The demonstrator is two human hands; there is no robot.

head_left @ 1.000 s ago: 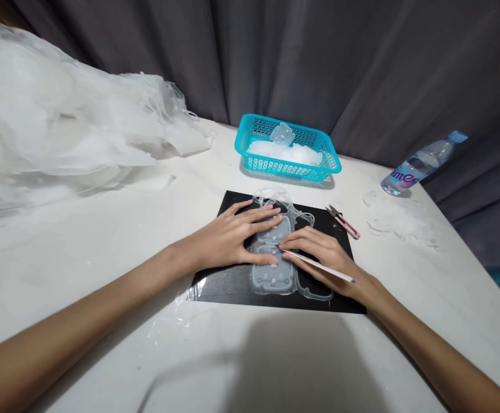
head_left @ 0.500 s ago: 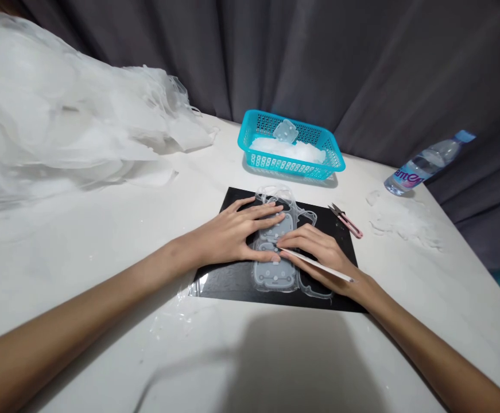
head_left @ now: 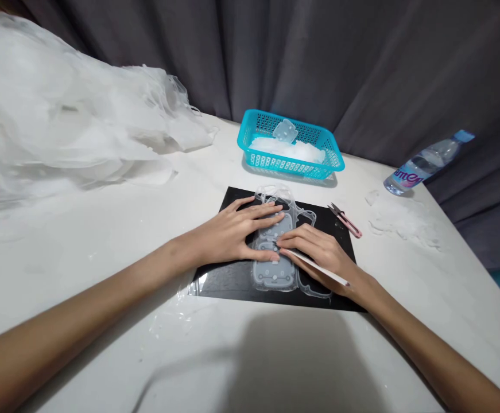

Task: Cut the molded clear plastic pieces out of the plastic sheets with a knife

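A translucent, rounded silicone-like sheet piece (head_left: 274,274) with small raised dots and lines lies on a black mat (head_left: 232,284). My left hand (head_left: 241,230) rests over it, fingers spread and pressing its upper part and middle. In my right hand (head_left: 314,249) is a slim white pen-like tool (head_left: 316,265), gripped near its tip, which meets the piece's middle; the tip itself is hidden by my fingers. Loose clear trimmed strips (head_left: 307,217) curl around the piece's top and right side.
A blue basket (head_left: 293,166) behind the mat holds white translucent pieces. Pink-handled thread snips (head_left: 345,221) lie at the mat's right edge. Farther right are clear scraps (head_left: 404,221) and a water bottle (head_left: 426,163). A large heap of white translucent sheets (head_left: 81,115) covers the left back.
The rear end of the white tool has tipped slightly down and left as my right hand shifts a little. My left hand stays in place.
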